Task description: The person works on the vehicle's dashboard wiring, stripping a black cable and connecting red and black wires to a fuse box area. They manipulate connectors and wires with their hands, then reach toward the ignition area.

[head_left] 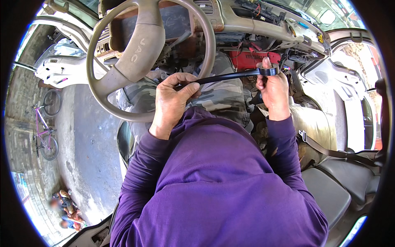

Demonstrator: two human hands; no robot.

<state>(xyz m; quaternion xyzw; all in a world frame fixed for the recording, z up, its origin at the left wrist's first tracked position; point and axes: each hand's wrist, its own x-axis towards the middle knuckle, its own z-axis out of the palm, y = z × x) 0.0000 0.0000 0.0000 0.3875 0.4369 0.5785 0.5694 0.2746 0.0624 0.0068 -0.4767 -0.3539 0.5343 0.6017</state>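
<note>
Black and slender, the ring-ended bar (230, 75) is held crosswise between the two hands, over the camouflage trousers (222, 87). Its long axis runs from left to right, rising slightly toward the right-hand end, where the ring (268, 72) is located.

Left hand (170, 99): thumb and forefinger are pinched together on the plain end. From this grip, the bar extends to the right, and the ring lies at the far end.

Right hand (273, 92): positioned at the ring, with one finger pointing upward and the others curled. Whether that finger passes through the ring or stands behind it cannot be told, nor whether the hand clamps the ring. This hand is the nearer one to the ring; the left is the nearer to the plain end.

Clearance: the steering wheel (209, 45) overlaps the left hand in view; contact cannot be confirmed. The red case (240, 61) lies beyond the bar, toward the dashboard (273, 29).
</note>
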